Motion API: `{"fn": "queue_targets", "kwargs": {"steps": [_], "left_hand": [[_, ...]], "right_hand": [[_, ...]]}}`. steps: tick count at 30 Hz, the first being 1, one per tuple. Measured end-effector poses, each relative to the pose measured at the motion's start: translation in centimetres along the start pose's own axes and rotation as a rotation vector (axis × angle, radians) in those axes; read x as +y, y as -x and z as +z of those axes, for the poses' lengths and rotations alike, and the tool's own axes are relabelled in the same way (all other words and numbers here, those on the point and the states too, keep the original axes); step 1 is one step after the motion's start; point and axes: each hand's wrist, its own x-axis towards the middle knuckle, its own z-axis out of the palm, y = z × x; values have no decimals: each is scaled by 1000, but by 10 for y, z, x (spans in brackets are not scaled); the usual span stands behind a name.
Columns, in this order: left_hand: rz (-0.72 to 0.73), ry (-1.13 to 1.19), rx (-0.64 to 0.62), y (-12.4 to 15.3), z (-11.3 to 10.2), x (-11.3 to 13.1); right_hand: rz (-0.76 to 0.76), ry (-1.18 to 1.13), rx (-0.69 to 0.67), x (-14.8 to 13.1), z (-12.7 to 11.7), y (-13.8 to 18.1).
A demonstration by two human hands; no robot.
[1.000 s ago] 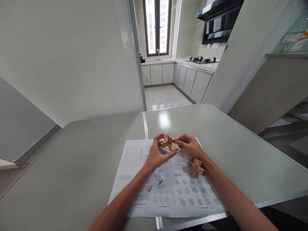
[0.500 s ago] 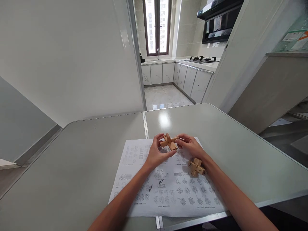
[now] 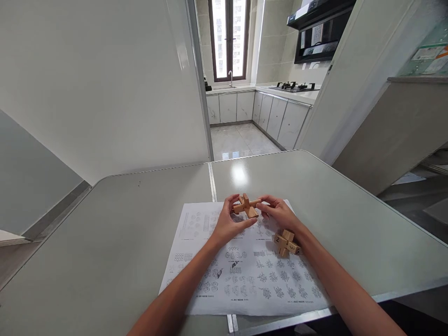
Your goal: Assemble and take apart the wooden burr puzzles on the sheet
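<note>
Between my two hands, just above the paper, is a wooden interlocking puzzle (image 3: 246,206) made of crossed bars. My left hand (image 3: 229,223) cradles it from the left, thumb below and fingers behind, closed on its bars. With thumb and fingertips, my right hand (image 3: 276,210) pinches the end of a bar that sticks out to the right. A second wooden burr puzzle (image 3: 286,243), marked with black numbers, rests on the paper beside my right forearm. Under both hands lies a printed instruction sheet (image 3: 206,242) with rows of small line diagrams.
The grey-green table (image 3: 105,242) has a metal seam (image 3: 212,182) down its middle and a metal front edge. Past its far side, a doorway opens on a kitchen with white cabinets (image 3: 227,107) and a gas hob (image 3: 296,87). A white wall (image 3: 122,93) stands at the left.
Hardly anything differs. Both hands keep the same hold on the wooden puzzle, and the view has shifted very slightly.
</note>
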Motion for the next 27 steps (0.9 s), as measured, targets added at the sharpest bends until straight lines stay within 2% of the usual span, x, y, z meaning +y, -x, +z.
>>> {"fn": "queue_targets", "kwargs": {"steps": [11,14,17,22,27], "left_hand": [[10,47,5,-1,1,2],[17,18,3,0,1,4],[48,-74,59,2,3,6],[224,-285,172,5,8,6],[434,-405,187,8,12,3]], "right_hand": [[-33,-23,-17,2,1,-1],[-46,-40,-26,2,1,-2],[-65,-58,-35,2,1,-2],[-112,-84,-53,1,1,-3],[-122,-118,-127,4,-1,-3]]}}
